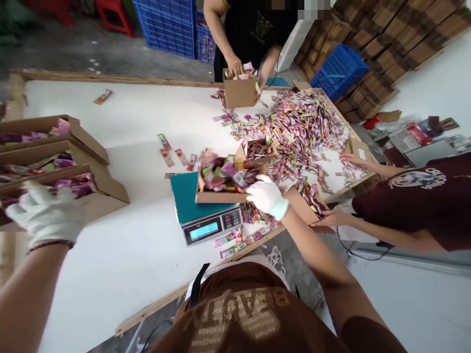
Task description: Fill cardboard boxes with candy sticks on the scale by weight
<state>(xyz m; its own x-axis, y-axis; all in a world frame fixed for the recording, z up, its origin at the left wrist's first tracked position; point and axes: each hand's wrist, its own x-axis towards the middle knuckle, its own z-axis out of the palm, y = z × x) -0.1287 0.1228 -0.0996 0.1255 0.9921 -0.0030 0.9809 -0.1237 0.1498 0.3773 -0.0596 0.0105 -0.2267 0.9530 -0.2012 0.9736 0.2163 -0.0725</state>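
My right hand [267,196], in a white glove, grips the near right edge of an open cardboard box [217,196] heaped with colourful sachets [226,174]. The box rests on the teal platform of a digital scale [206,220]. My left hand [46,215], also gloved and blurred, is at the left, next to a row of filled cardboard boxes [99,189]; its fingers look curled and I cannot tell if it holds anything.
A big pile of sachets [305,127] covers the right of the white table [128,255]. One person across the table fills a small box [239,93]. Another person on the right reaches toward the pile. Blue crates [167,24] and stacked cartons [390,39] stand behind.
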